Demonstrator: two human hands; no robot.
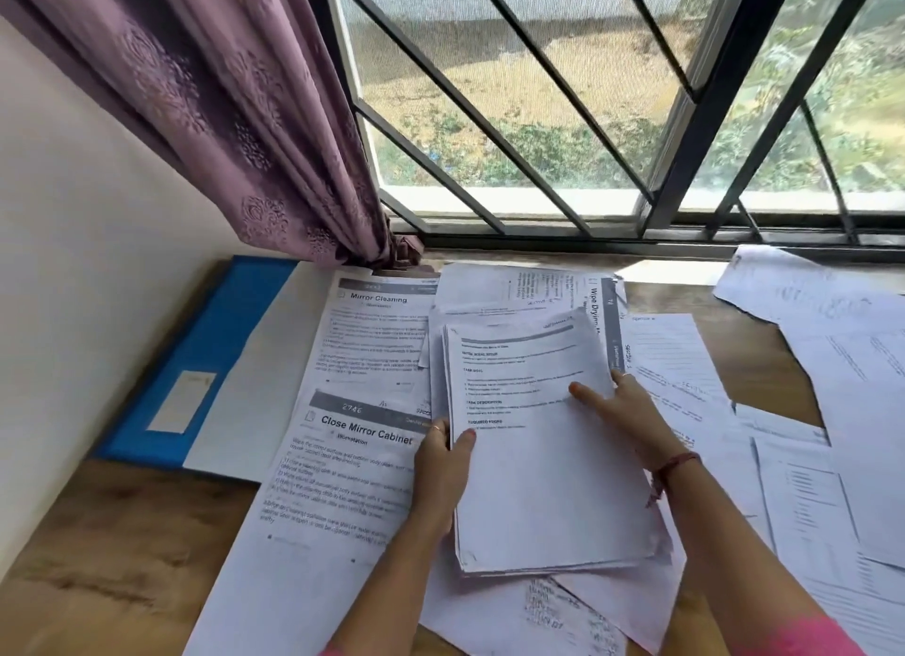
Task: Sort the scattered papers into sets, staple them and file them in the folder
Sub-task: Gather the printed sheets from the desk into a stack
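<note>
Your left hand [440, 464] grips the left edge of the paper stack [543, 454], thumb on top. Your right hand [631, 410] rests on the stack's right edge with fingers extended, gripping nothing. The stack lies at table centre. The blue folder [196, 361] lies at 9 o'clock from it; loose papers [832, 410] spread at 3 o'clock.

Pink sleeves [803, 638] — red thread band [668, 472] on right wrist, finger rings [435, 428].
</note>
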